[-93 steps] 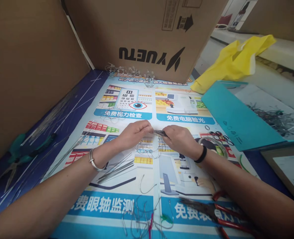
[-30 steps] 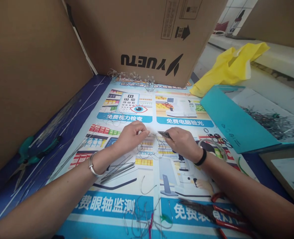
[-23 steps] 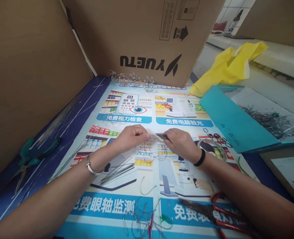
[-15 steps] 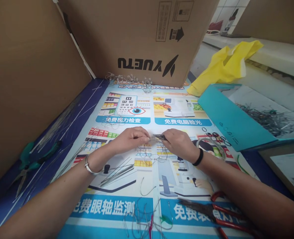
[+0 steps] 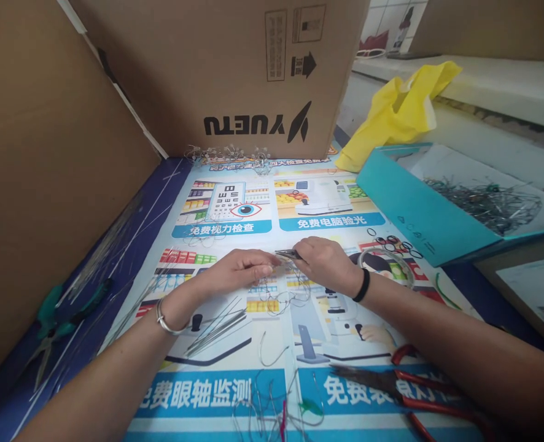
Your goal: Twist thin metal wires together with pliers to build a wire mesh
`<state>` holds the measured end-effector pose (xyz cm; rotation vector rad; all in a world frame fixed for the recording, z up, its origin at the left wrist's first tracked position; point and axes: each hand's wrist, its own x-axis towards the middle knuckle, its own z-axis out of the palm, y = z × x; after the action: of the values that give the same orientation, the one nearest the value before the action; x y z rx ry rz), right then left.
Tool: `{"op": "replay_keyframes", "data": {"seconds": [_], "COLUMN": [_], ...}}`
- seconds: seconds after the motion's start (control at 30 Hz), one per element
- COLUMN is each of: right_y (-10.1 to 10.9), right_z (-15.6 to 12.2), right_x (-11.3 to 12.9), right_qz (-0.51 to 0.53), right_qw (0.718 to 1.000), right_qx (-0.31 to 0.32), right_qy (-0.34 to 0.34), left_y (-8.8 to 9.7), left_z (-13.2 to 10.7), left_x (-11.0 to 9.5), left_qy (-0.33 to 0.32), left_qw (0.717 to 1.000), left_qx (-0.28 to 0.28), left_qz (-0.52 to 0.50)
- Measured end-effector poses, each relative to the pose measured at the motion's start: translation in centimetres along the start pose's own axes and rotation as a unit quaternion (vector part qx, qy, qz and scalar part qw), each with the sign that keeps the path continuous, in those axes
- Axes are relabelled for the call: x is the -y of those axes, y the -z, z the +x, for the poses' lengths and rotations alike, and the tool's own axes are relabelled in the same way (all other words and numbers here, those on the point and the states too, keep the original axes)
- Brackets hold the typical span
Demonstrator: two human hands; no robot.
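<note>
My left hand (image 5: 242, 270) is closed, its thumb and fingertips pinching a thin wire loop (image 5: 283, 301) that hangs below both hands. Just to its right, my right hand (image 5: 325, 261) is wrapped round a pair of small pliers (image 5: 288, 253). The pliers' dark, narrow jaws point left toward the left fingertips. Whether the jaws grip the wire is too small to tell, and their handles are hidden in the palm. Below the left hand lies a bundle of straight wires (image 5: 219, 325). Bent wire pieces (image 5: 276, 408), with green and pink bits among them, lie nearest me.
Red-handled pliers (image 5: 387, 387) lie under my right forearm; green-handled pliers (image 5: 53, 322) are at far left. A teal box (image 5: 396, 209) of wire pieces, black rings (image 5: 392, 242) and a yellow bag (image 5: 392, 123) are on the right. Cardboard (image 5: 248, 67) walls stand behind and left.
The whole view has shifted slightly, so most background things sit farther left. My left fingers have straightened and flattened somewhat at the wire. The right hand still holds the small pliers.
</note>
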<state>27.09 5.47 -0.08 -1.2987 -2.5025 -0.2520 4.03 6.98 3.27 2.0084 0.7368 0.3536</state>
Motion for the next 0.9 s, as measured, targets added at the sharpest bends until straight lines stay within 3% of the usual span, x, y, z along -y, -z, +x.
{"op": "replay_keyframes", "data": {"seconds": [0.27, 0.5, 0.9], "right_y": [0.20, 0.17, 0.49], "right_z": [-0.21, -0.34, -0.33], "right_x": [-0.15, -0.29, -0.16], "right_qz": [0.011, 0.015, 0.008], "right_qw": [1.000, 1.000, 1.000], "right_qx": [0.002, -0.005, 0.018], "right_qy": [0.002, 0.017, 0.021], "left_y": [-0.22, -0.13, 0.02], "left_z": [0.35, 0.37, 0.35], "left_x": [0.27, 0.72, 0.67], "left_qy": [-0.083, -0.066, -0.070], "left_qw": [0.996, 0.997, 0.997], "left_qx": [-0.010, -0.035, -0.025], "left_qz": [0.027, -0.002, -0.015]}}
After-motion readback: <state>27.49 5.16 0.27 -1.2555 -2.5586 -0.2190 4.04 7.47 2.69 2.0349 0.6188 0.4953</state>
